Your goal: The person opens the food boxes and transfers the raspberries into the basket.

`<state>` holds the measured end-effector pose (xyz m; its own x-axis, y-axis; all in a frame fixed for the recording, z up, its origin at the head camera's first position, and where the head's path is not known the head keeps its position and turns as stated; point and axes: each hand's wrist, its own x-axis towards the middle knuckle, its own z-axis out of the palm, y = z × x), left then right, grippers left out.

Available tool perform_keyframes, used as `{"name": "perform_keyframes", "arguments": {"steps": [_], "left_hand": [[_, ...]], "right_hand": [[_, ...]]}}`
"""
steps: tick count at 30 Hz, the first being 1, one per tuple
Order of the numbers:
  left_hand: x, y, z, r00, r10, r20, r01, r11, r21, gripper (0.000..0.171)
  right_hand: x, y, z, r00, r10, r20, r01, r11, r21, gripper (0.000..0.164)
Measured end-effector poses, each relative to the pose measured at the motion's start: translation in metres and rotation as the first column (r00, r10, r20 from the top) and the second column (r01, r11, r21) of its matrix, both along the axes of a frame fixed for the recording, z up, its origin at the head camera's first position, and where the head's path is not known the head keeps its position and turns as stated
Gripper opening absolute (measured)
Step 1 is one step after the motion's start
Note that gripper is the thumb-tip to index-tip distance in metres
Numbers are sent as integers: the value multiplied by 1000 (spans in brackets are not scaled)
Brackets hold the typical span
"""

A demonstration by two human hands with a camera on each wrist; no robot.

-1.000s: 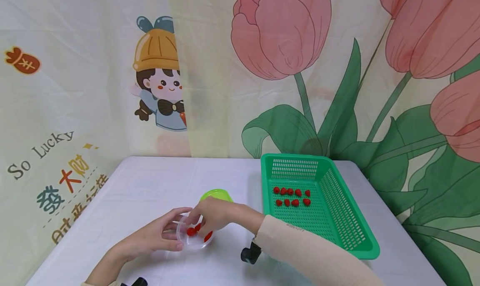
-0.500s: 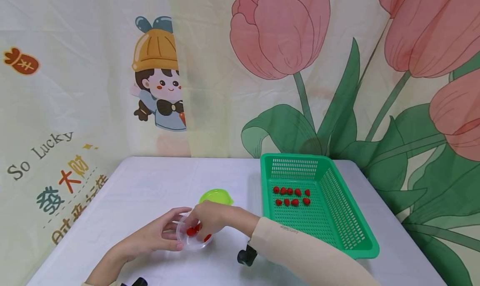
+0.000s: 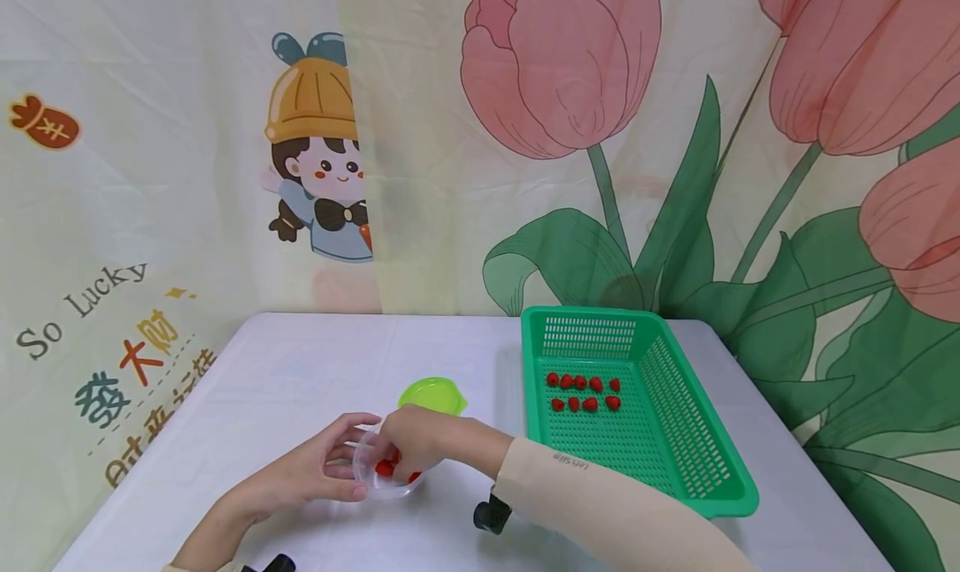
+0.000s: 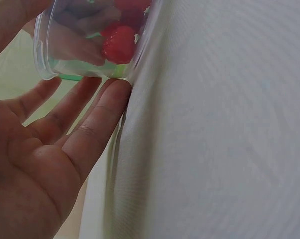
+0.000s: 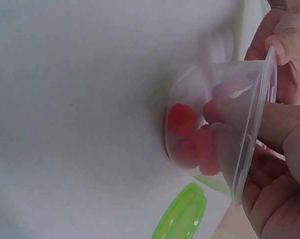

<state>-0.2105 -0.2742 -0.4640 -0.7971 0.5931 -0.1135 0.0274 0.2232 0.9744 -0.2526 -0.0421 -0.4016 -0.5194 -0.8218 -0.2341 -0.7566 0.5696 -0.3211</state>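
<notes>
My left hand (image 3: 307,468) holds a clear plastic cup (image 3: 390,489), its thumb on one side and its fingers along the other. The cup stands upright on the white tablecloth with several red raspberries (image 5: 182,119) inside. My right hand (image 3: 416,439) reaches down into it from above. In the right wrist view its thumb and finger pinch a raspberry (image 5: 210,111) close above the others. The left wrist view shows left fingers (image 4: 97,124) against the cup wall and a raspberry (image 4: 120,45) through the plastic. Part of the right fingertips' contact is blurred by the plastic.
A bright green lid (image 3: 435,395) lies just behind the cup. To the right stands a green perforated basket (image 3: 712,447) with raspberries (image 3: 590,404) in two rows near its far end. A printed curtain (image 3: 420,222) hangs behind the table.
My right hand has shifted slightly left and lower in the cup, its fingers drawing together. A little more of the green lid shows. The left hand and cup stay in place.
</notes>
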Motion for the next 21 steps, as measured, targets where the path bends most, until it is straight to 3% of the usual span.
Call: {"name": "perform_keyframes", "arguments": {"steps": [21], "left_hand": [[0, 0, 0, 1000, -2, -4, 2, 1000, -6, 83]], "right_hand": [[6, -4, -5, 995, 57, -82, -57, 998, 1, 15]]}}
